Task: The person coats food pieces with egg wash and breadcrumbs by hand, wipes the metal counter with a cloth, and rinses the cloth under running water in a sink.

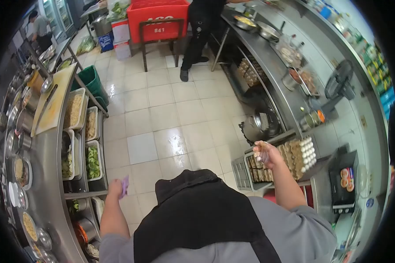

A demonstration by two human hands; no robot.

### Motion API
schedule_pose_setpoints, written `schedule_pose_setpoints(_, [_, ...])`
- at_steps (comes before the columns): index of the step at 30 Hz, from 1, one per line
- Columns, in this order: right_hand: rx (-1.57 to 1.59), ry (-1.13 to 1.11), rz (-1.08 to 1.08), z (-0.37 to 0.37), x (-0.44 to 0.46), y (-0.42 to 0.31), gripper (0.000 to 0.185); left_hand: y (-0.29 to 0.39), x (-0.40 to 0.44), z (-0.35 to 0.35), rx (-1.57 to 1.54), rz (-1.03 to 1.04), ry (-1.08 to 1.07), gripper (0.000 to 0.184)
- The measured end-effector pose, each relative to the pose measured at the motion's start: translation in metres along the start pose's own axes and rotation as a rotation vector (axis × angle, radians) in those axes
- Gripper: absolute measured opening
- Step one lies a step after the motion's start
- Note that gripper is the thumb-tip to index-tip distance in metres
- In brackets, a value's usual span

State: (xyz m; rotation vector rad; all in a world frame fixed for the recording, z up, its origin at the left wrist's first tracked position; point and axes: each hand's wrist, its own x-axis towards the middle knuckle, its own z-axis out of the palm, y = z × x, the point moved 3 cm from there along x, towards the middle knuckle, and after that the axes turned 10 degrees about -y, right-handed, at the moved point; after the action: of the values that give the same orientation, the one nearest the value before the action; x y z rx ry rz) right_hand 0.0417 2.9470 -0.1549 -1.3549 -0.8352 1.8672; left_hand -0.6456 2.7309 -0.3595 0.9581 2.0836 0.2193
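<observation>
My left hand (115,187) hangs low beside the left steel counter, closed on a thin, crumpled purple cloth (125,186). On the other side, my right hand (269,155) is raised with its fingers curled; whitish patches show at the fingers, and I cannot make out what they are. It is above and in front of a grey crate (241,174) packed with egg trays. Beside that hand, a stack of cardboard egg trays (289,158) carries white eggs (308,154) at its right end.
The left counter (52,166) holds a cutting board (52,107) with a knife and pots; tubs of chopped greens (93,162) sit on its shelf. A red bin (156,30) stands ahead near a person in black trousers (197,39). A fan (339,79) and black microwave (343,184) are right.
</observation>
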Motion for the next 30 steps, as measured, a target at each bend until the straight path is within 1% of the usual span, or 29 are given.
schedule_pose_setpoints(2, [0.007, 0.028, 0.032, 0.007, 0.029, -0.003, 0.026, 0.023, 0.036, -0.002, -0.551, -0.082, -0.107, 0.041])
schedule_pose_setpoints(5, [0.084, 0.022, 0.085, 0.014, 0.083, -0.004, 0.025, 0.07, 0.044, -0.021, -0.066, -0.024, -0.027, 0.043])
schedule_pose_setpoints(6, [0.127, 0.0, 0.089, 0.009, 0.108, 0.0, 0.025, 0.065, 0.055, -0.023, 0.012, -0.029, -0.058, 0.043])
schedule_pose_setpoints(7, [0.168, -0.021, 0.096, 0.004, 0.134, 0.003, 0.025, 0.053, 0.061, -0.015, 0.088, -0.037, -0.09, 0.042])
schedule_pose_setpoints(8, [0.223, -0.078, 0.091, -0.001, 0.162, 0.008, 0.024, 0.003, 0.081, 0.005, 0.282, -0.007, -0.145, 0.042])
schedule_pose_setpoints(9, [0.208, -0.024, 0.097, 0.005, 0.18, 0.006, 0.024, -0.029, 0.099, 0.013, 0.473, 0.02, -0.197, 0.042])
schedule_pose_setpoints(10, [0.207, -0.048, 0.114, 0.008, 0.206, 0.007, 0.025, -0.014, 0.077, -0.001, 0.807, 0.105, -0.43, 0.043])
schedule_pose_setpoints(11, [0.203, -0.072, 0.136, 0.011, 0.233, 0.007, 0.025, -0.018, 0.061, -0.009, 0.764, 0.016, -0.472, 0.041])
schedule_pose_setpoints(12, [0.18, -0.071, 0.221, 0.019, 0.256, 0.001, 0.026, -0.074, 0.068, 0.015, 0.78, -0.109, -0.66, 0.04])
schedule_pose_setpoints(15, [0.155, -0.15, 0.298, 0.055, 0.338, -0.024, 0.026, -0.075, 0.013, -0.016, 0.566, -0.373, -0.596, 0.04])
schedule_pose_setpoints(16, [0.164, -0.135, 0.272, 0.072, 0.369, -0.032, 0.026, -0.072, 0.004, -0.023, 0.499, -0.435, -0.567, 0.04])
schedule_pose_setpoints(18, [0.192, -0.245, 0.247, 0.113, 0.424, -0.059, 0.028, -0.062, 0.003, -0.042, 0.403, -0.514, -0.499, 0.04])
schedule_pose_setpoints(20, [0.229, -0.386, 0.234, 0.166, 0.468, -0.096, 0.029, -0.048, 0.017, -0.052, 0.317, -0.549, -0.441, 0.04])
schedule_pose_setpoints(22, [0.214, -0.457, 0.186, 0.226, 0.499, -0.136, 0.03, -0.032, 0.047, -0.059, 0.244, -0.546, -0.378, 0.04])
schedule_pose_setpoints(25, [0.241, -0.694, 0.166, 0.299, 0.551, -0.183, 0.032, -0.009, 0.117, -0.082, 0.194, -0.487, -0.312, 0.041])
schedule_pose_setpoints(28, [0.255, -0.752, 0.105, 0.358, 0.599, -0.226, 0.032, 0.012, 0.205, -0.121, 0.196, -0.404, -0.292, 0.041])
schedule_pose_setpoints(29, [0.297, -0.698, 0.097, 0.374, 0.616, -0.234, 0.032, 0.017, 0.235, -0.136, 0.204, -0.374, -0.297, 0.041])
schedule_pose_setpoints(30, [0.318, -0.751, 0.078, 0.389, 0.632, -0.245, 0.032, 0.022, 0.267, -0.154, 0.225, -0.347, -0.308, 0.041])
